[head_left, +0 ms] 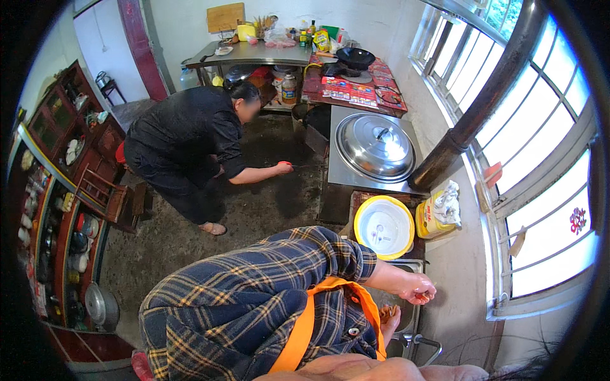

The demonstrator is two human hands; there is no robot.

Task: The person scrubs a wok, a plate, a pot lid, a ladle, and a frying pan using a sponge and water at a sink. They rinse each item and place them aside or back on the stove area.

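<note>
My left hand (418,288), wet and with its fingers curled, is over the rim side of a stainless steel sink (418,312). A small reddish thing (422,296) shows between its fingers; its kind is unclear. Lower in the view, my right hand (391,325) is partly hidden behind my orange apron strap (367,297). A brownish thing (387,312) is in or against its fingers, too small to identify. A metal faucet (429,344) rises by the sink near my right hand. My plaid sleeve (352,257) is pushed up the left forearm.
A yellow-rimmed white basin (384,227) stands beside the sink, next to a yellow container (430,218). Beyond is a stove with a large lidded pot (375,147) and a dark flue pipe (457,138). A person in black (186,138) bends toward the stove, one arm outstretched.
</note>
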